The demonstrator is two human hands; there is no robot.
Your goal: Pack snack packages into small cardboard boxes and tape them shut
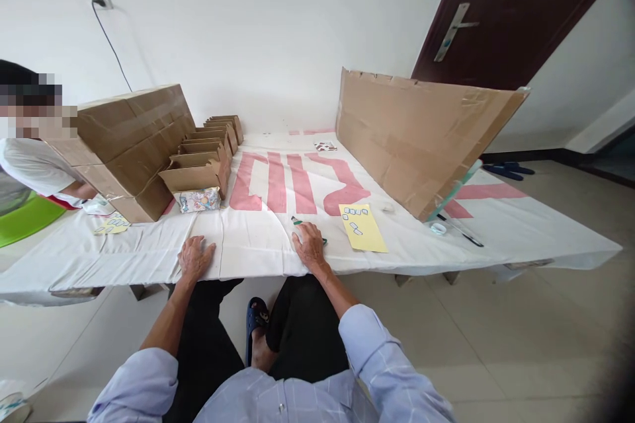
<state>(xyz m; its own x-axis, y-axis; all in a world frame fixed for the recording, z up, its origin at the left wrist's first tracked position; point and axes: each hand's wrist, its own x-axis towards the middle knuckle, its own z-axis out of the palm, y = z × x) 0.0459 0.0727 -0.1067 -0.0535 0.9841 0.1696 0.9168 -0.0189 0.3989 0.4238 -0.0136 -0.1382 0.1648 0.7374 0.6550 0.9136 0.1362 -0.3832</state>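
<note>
My left hand (196,256) rests on the white cloth at the table's near edge, fingers spread and holding nothing. Loosely curled over a slim green pen-like tool (296,221) is my right hand (308,244). One end of the tool shows past my fingertips and the other beyond the hand's right side; its middle is hidden. To the right lies a yellow sheet (364,228) bearing small outlined shapes. A patterned pouch (198,200) sits ahead of my left hand, in front of a row of brown cardboard dividers (196,175).
A tall cardboard panel (417,139) stands on the right, with a tape roll (437,229) and a black pen (466,236) beside it. On the left, a cardboard box (133,145) separates me from another person (40,165). A small patterned card (325,146) lies farther back.
</note>
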